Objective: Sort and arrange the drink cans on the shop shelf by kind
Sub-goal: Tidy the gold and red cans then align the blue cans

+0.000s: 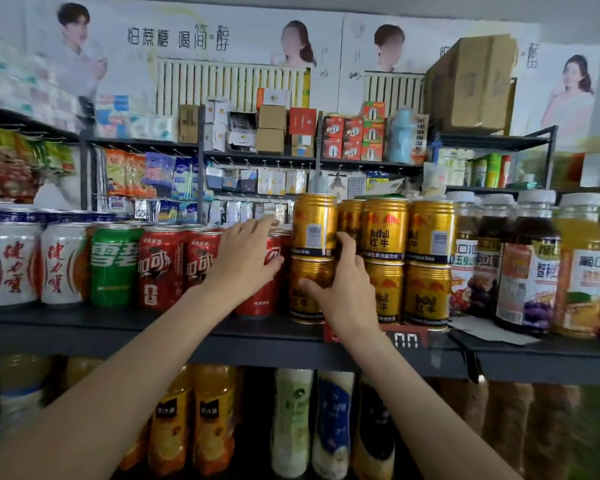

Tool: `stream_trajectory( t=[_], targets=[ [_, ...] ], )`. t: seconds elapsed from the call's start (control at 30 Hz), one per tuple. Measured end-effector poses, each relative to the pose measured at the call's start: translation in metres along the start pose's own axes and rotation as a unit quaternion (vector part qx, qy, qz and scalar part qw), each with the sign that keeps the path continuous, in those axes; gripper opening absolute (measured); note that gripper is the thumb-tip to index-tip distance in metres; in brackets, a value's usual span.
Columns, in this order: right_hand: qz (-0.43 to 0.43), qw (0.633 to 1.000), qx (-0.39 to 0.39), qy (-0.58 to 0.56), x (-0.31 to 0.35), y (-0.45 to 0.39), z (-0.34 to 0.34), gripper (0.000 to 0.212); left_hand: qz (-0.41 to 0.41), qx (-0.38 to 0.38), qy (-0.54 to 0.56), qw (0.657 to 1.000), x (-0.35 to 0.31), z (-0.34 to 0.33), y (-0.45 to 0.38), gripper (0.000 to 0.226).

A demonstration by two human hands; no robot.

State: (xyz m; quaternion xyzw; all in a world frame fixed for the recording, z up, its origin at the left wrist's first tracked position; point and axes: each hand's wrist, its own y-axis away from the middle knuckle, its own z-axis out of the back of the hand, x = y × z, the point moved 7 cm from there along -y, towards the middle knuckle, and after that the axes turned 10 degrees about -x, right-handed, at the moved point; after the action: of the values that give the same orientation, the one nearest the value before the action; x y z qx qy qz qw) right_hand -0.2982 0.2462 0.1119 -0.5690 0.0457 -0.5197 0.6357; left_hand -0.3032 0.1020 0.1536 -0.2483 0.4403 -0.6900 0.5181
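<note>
The dark shelf (84,323) carries white cans (13,263), a green can (113,266), red cans (160,268), stacked gold cans (426,265) and bottles (527,265).

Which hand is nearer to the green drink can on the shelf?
Left. The left hand rests on the red cola cans, a couple of cans right of the green drink can. The right hand is farther right, gripping the lower gold energy-drink can.

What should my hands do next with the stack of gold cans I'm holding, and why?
Probably turn the upper gold Red Bull can so its logo faces out. Its barcode faces front, while the neighbouring gold cans show logos. Your right hand already steadies the lower gold can; your left hand rests on the red cola cans beside it.
</note>
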Motion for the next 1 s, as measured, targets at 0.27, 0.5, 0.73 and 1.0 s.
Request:
stream_trajectory(
  t=[0.27, 0.5, 0.73, 1.0],
  targets=[
    [0.102, 0.976, -0.176, 0.073, -0.013, -0.012, 0.080, 0.078, -0.027, -0.125, 0.087, 0.988, -0.058, 0.014, -0.002, 0.063],
    [0.070, 0.949, -0.091, 0.295, -0.033, -0.009, 0.049, 0.099, -0.024, -0.091, -0.057, 0.994, -0.068, -0.015, 0.009, 0.085],
    [0.057, 0.965, -0.108, 0.233, -0.034, -0.011, 0.048, 0.086, -0.041, -0.084, -0.040, 0.995, -0.057, -0.016, 0.009, 0.079],
    [0.064, 0.980, -0.086, 0.167, -0.024, -0.007, 0.044, 0.082, -0.050, -0.098, -0.034, 0.993, -0.054, -0.019, 0.009, 0.078]
  ],
)
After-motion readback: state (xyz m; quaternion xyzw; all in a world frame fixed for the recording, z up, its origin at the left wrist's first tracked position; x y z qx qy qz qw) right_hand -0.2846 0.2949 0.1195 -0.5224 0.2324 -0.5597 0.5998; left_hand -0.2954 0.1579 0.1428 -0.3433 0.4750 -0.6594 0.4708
